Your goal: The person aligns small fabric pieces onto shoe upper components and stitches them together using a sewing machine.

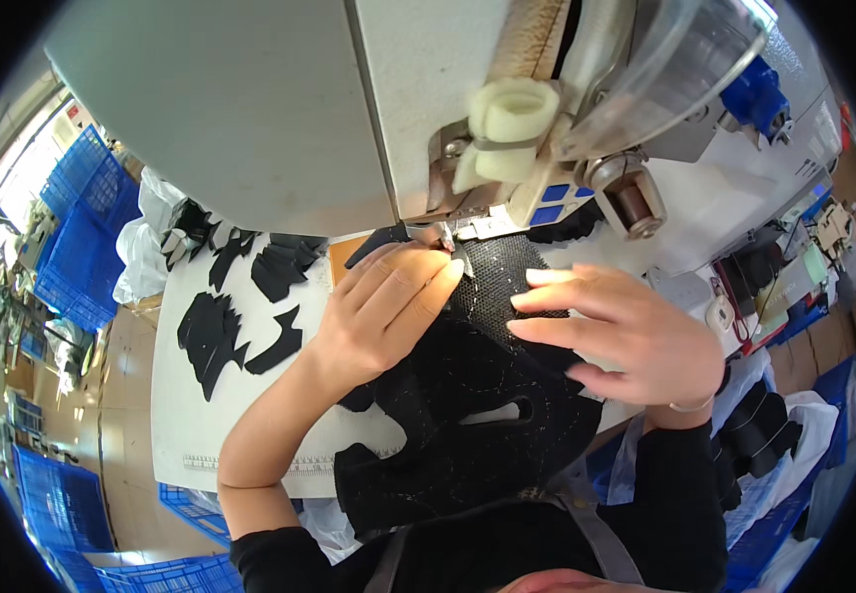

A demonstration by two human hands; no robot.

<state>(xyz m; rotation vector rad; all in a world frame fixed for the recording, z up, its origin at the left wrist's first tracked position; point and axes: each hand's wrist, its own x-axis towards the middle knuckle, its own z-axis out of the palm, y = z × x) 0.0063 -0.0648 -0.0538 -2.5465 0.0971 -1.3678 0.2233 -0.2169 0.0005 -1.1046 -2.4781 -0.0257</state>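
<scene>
A large black fabric piece [448, 381] with an oval cutout and pale stitch lines lies in front of me, partly over my lap. Its grey-black mesh part [499, 287] runs under the head of a sewing machine [280, 109]. My left hand [388, 306] is closed at the needle area, fingers pressed together, pinching the fabric's edge there; the fingertips partly hide the stitching spot. Over the mesh, my right hand [635, 336] is spread with fingers apart, fingertips at the fabric's right side and slightly blurred.
Loose black cut pieces [210, 341] lie on the white table [176, 425] at the left, near a printed ruler scale [250, 463]. Blue crates [77, 247] stand on the floor at far left. Tools and small items [793, 267] crowd the right side.
</scene>
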